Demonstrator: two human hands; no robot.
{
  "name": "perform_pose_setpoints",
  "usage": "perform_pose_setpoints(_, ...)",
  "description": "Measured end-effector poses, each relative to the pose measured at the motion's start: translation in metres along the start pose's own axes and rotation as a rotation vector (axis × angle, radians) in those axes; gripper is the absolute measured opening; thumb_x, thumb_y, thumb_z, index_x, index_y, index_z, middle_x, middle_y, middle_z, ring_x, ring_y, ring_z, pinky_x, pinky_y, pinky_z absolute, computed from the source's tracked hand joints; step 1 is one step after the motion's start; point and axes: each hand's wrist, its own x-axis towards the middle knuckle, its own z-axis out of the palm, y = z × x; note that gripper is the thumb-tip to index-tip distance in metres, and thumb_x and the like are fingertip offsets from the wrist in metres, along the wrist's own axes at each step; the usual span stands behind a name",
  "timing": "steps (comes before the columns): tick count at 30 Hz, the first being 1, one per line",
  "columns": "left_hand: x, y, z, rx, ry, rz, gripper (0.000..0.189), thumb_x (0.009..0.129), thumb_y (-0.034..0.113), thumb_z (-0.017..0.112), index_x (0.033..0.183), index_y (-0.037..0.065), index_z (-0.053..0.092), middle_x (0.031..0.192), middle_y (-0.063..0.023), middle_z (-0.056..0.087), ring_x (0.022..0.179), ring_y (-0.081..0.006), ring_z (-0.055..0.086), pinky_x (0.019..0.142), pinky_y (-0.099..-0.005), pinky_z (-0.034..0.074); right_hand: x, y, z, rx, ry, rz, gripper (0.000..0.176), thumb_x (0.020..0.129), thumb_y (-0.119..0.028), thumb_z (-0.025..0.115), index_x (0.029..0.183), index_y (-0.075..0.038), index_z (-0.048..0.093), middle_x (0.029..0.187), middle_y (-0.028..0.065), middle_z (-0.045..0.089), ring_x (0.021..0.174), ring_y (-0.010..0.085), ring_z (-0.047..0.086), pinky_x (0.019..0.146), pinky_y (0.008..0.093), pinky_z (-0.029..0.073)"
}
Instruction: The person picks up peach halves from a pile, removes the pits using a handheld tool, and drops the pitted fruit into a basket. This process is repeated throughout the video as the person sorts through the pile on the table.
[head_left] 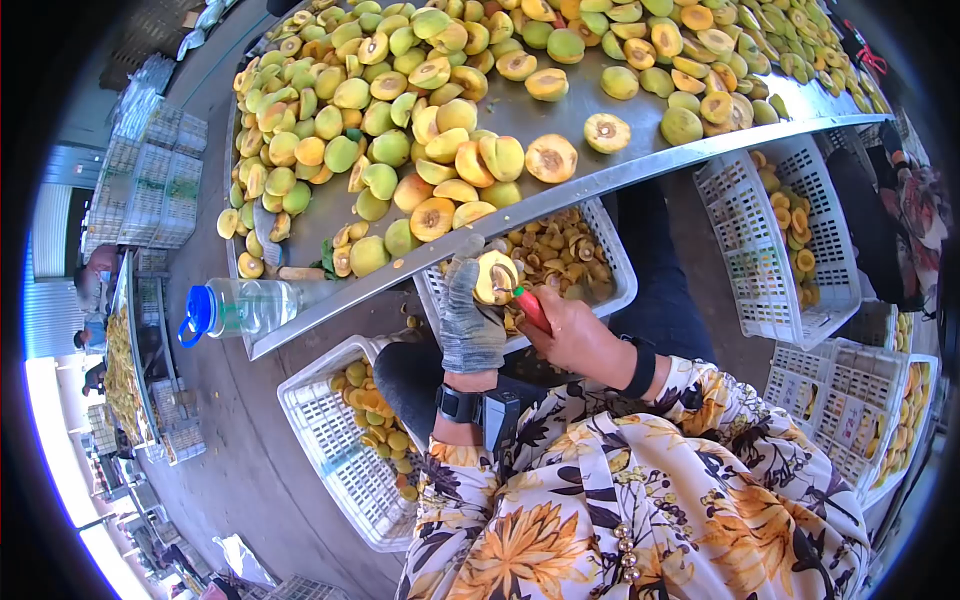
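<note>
Stone-scooping in progress at the fruit table

Head view: gloved left hand [470, 322] cups a halved peach [495, 277] just below the metal table [600, 180] edge, fingers curled around it. The right hand [578, 338] has its fingers clenched on a red-handled knife [530, 308], its tip at the peach's cut face. It looks mid-scoop, and freeing the stone calls for a steady turn over the white crate [620, 270]. No writing is readable, even on the water bottle [240, 305].
</note>
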Motion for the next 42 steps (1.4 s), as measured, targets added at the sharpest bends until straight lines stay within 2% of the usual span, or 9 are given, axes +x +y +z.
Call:
perform_pose_setpoints(5, -0.005, -0.005, 0.01, -0.066, -0.095, -0.006, 0.038, 0.08, 0.021, 0.058, 0.112, 0.002, 0.049, 0.099, -0.0128, 0.057, 0.093, -0.0245, 0.057, 0.08, -0.0403, 0.052, -0.007, 0.008, -0.004, -0.031, 0.041, -0.006, 0.034, 0.076, -0.01, 0.061, 0.099, 0.003, 0.04, 0.061, 0.0251, 0.053, 0.059, 0.0421, 0.055, 0.051, 0.0429, 0.043)
perform_pose_setpoints(11, -0.012, -0.021, 0.016, 0.156, -0.039, 0.078, 0.037, 0.085, 0.027, 0.056, 0.11, -0.001, 0.055, 0.098, -0.0113, 0.059, 0.089, -0.0216, 0.058, 0.082, -0.0329, 0.048, -0.017, 0.01, -0.002, 0.019, 0.033, 0.067, 0.028, 0.073, -0.004, 0.057, 0.095, 0.004, 0.041, 0.061, 0.0249, 0.053, 0.06, 0.0424, 0.056, 0.052, 0.0431, 0.043)
perform_pose_setpoints(14, -0.008, -0.026, 0.011, 0.079, 0.002, -0.09, 0.032, 0.085, 0.031, 0.058, 0.093, 0.0, 0.061, 0.079, -0.0086, 0.063, 0.064, -0.0176, 0.06, 0.056, -0.0278, 0.052, -0.022, 0.003, -0.006, -0.003, -0.056, 0.044, 0.025, 0.073, -0.003, 0.055, 0.093, 0.004, 0.042, 0.062, 0.0245, 0.053, 0.062, 0.0416, 0.056, 0.052, 0.0423, 0.044)
perform_pose_setpoints(18, 0.005, -0.007, -0.003, 0.049, -0.165, -0.48, 0.032, 0.084, 0.03, 0.058, 0.089, -0.002, 0.06, 0.079, -0.0113, 0.062, 0.064, -0.019, 0.061, 0.055, -0.0285, 0.052, -0.022, 0.004, -0.007, 0.015, -0.155, -0.008, 0.022, 0.073, -0.004, 0.055, 0.09, 0.003, 0.044, 0.064, 0.024, 0.054, 0.063, 0.0404, 0.057, 0.053, 0.0414, 0.044)
perform_pose_setpoints(23, 0.0, 0.003, 0.003, 0.088, -0.234, -0.353, 0.029, 0.083, 0.028, 0.059, 0.092, 0.0, 0.054, 0.08, -0.0125, 0.061, 0.065, -0.0237, 0.061, 0.057, -0.0336, 0.054, -0.015, 0.001, -0.012, 0.088, -0.178, -0.031, 0.02, 0.073, -0.004, 0.056, 0.089, 0.002, 0.046, 0.064, 0.0231, 0.055, 0.063, 0.0394, 0.057, 0.053, 0.0412, 0.044)
perform_pose_setpoints(25, -0.005, -0.002, 0.006, 0.092, -0.189, -0.121, 0.026, 0.084, 0.028, 0.058, 0.092, 0.003, 0.054, 0.078, -0.0112, 0.06, 0.066, -0.0228, 0.061, 0.057, -0.0333, 0.054, -0.015, -0.004, -0.01, 0.071, -0.158, -0.01, 0.021, 0.073, -0.004, 0.056, 0.089, 0.002, 0.046, 0.064, 0.0231, 0.055, 0.063, 0.04, 0.057, 0.054, 0.0416, 0.044)
perform_pose_setpoints(33, -0.009, -0.016, 0.007, -0.123, 0.131, -0.123, 0.025, 0.086, 0.033, 0.054, 0.091, 0.009, 0.053, 0.079, -0.0073, 0.06, 0.066, -0.0228, 0.06, 0.052, -0.0322, 0.051, -0.017, -0.011, -0.002, 0.021, -0.061, 0.058, 0.023, 0.072, -0.005, 0.056, 0.092, 0.002, 0.045, 0.068, 0.0247, 0.056, 0.066, 0.0432, 0.056, 0.057, 0.0436, 0.044)
perform_pose_setpoints(40, -0.003, 0.0, 0.012, -0.124, 0.058, -0.272, 0.021, 0.083, 0.026, 0.059, 0.092, 0.008, 0.053, 0.076, -0.0102, 0.059, 0.064, -0.0242, 0.06, 0.052, -0.0343, 0.052, -0.018, -0.009, -0.009, 0.117, -0.154, 0.033, 0.025, 0.072, -0.005, 0.057, 0.093, 0.003, 0.045, 0.067, 0.0245, 0.056, 0.065, 0.0418, 0.056, 0.056, 0.0416, 0.045)
perform_pose_setpoints(42, 0.003, 0.002, 0.005, -0.028, -0.144, -0.352, 0.018, 0.082, 0.02, 0.061, 0.087, 0.003, 0.058, 0.075, -0.0104, 0.061, 0.063, -0.022, 0.061, 0.052, -0.0333, 0.053, -0.019, -0.004, -0.011, 0.11, -0.215, 0.03, 0.026, 0.072, -0.005, 0.057, 0.093, 0.003, 0.045, 0.067, 0.0245, 0.056, 0.065, 0.0415, 0.056, 0.056, 0.0411, 0.045)
